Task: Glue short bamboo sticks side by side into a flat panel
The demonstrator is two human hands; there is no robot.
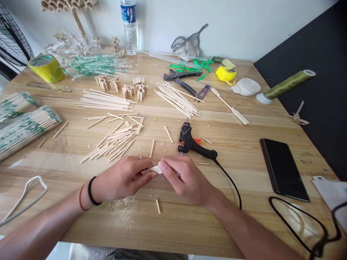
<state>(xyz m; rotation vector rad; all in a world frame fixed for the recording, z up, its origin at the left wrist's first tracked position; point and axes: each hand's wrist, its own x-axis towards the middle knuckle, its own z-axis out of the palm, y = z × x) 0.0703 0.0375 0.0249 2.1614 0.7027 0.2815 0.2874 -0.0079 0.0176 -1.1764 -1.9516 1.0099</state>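
Low over the front of the table, my left hand (130, 176) and my right hand (187, 177) meet around a small bundle of wooden sticks (151, 169). Thumbs and fingers of both hands press on it, and its ends are partly hidden by them. Just beyond my right hand lies a black glue gun (191, 141) with an orange trigger, its cord running toward the right front. A heap of short cut sticks (118, 141) spreads beyond my left hand. One loose short stick (158, 206) rests on the table nearer to me.
Long sticks (176, 99) lie behind the glue gun, near pliers (184, 79) and purple snips (202, 93). Small glued stick pieces (128, 91) stand at the back. Bagged sticks (29, 126) and yellow tape (47, 68) are left; a black phone (284, 169) lies right.
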